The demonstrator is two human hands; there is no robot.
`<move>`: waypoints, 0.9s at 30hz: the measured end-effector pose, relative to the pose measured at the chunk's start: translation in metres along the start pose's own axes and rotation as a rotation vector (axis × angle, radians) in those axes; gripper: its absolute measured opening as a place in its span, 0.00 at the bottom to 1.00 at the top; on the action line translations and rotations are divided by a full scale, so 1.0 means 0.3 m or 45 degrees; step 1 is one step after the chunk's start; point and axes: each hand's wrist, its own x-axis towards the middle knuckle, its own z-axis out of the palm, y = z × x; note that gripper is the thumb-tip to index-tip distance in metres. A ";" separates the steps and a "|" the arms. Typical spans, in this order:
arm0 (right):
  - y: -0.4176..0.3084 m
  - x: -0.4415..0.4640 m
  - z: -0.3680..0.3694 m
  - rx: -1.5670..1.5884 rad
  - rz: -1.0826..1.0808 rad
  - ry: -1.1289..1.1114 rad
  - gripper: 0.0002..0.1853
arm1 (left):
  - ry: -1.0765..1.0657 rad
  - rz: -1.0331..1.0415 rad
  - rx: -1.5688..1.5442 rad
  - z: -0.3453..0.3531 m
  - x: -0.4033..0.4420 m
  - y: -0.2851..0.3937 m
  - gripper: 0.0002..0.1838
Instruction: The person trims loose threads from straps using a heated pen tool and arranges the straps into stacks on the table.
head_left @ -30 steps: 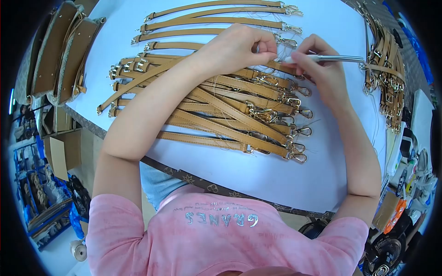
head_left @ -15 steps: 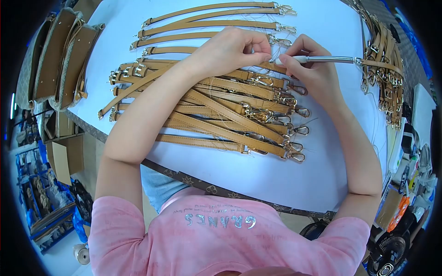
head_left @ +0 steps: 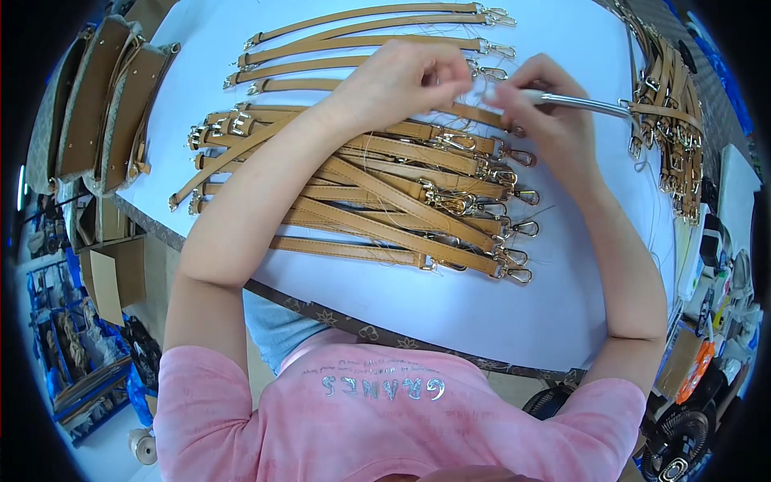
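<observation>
My right hand (head_left: 550, 100) is closed round a slim pen-shaped tool (head_left: 572, 102) with a white front and a silver barrel. Its tip points left towards my left hand (head_left: 430, 76). The left thumb and forefinger are pinched and blurred; what they hold, if anything, cannot be made out. Below the two hands lies a tan leather strap (head_left: 478, 115), its middle hidden by my left hand and forearm. Beneath my left forearm a heap of tan straps (head_left: 385, 193) spreads out, with gold snap hooks (head_left: 514, 257) and loose threads at the right ends.
Several separate straps (head_left: 361, 42) lie at the table's far side. A bundle of straps with metal hooks (head_left: 671, 120) hangs over the right edge. Bags (head_left: 104, 104) stand at the left of the white tabletop (head_left: 546, 321). A cardboard box (head_left: 120, 273) sits below left.
Both hands have shifted slightly, and the right hand is blurred. The tool has tilted, its rear end now lower. The straps stay almost where they were.
</observation>
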 end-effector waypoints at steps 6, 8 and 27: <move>-0.031 -0.007 -0.017 0.718 -0.014 -0.020 0.06 | 0.407 0.199 0.010 -0.080 0.023 0.011 0.10; -0.032 0.000 -0.009 0.919 0.096 -0.180 0.06 | 0.518 0.344 0.132 -0.148 -0.009 0.022 0.11; -0.031 0.008 -0.045 0.804 0.001 0.117 0.08 | -0.331 -0.502 0.675 -0.382 -0.296 0.016 0.11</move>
